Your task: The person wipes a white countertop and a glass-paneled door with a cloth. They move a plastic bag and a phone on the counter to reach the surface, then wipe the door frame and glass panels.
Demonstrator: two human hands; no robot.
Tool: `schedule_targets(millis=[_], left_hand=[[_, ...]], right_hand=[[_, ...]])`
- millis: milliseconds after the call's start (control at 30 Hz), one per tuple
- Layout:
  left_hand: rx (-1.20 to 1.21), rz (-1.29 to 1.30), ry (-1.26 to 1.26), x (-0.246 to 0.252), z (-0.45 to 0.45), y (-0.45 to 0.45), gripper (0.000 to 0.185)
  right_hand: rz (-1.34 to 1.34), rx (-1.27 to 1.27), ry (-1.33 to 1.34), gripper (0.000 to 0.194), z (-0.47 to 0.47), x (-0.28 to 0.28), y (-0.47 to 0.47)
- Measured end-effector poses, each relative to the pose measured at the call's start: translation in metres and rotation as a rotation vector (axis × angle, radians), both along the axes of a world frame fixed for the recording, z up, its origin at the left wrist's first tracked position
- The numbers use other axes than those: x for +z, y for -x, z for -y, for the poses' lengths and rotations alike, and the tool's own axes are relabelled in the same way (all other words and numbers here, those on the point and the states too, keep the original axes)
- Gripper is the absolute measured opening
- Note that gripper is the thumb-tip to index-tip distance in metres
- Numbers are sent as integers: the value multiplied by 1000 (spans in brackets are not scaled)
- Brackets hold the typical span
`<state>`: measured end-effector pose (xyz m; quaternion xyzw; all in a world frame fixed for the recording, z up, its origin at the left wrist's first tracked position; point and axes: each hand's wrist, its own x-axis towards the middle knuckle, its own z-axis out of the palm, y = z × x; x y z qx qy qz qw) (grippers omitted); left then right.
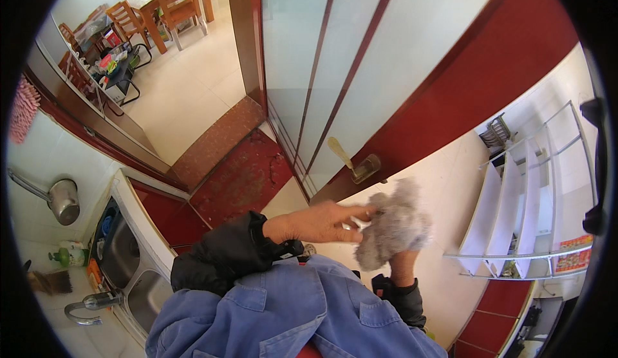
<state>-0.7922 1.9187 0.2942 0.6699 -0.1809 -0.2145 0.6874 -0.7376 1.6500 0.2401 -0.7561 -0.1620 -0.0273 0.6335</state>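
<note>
A grey, fluffy cloth (393,227) is bunched up in front of my body, its edges blurred. It covers most of my right hand (404,260), which grips it from behind and below; only the wrist side shows. My left hand (321,222) reaches across from the left, fingers apart, with the fingertips touching the cloth's near side. Just beyond the cloth is the brass-coloured lever handle (355,162) of a red-framed, frosted glass door (468,78), which neither hand touches.
At left, a double steel sink (120,256) has a faucet (96,301), a green bottle (65,255) and a brush (50,280) beside it. A metal dipper (64,201) hangs above. White rack shelves (502,213) stand right. A red mat (241,179) lies before the raised doorsill (217,136).
</note>
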Motion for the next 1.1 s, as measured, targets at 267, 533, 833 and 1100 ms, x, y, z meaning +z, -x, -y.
schedule_targets(millis=[267,533,833,1100], left_hand=[[884,759,-389,49,50,-60,108],[1026,781,-490,51,83,-73,125],[1252,772,-559,44,80,-55,110],[1203,588,-292,38,51,-11,99]], right_hand=[[-107,-18,-610,73,37,22,-64],[-162,315,-507,65,-28,30,-136],[-116,640,-434,53,-44,78,-155],[-59,854,-474,71,-119,53,-111]])
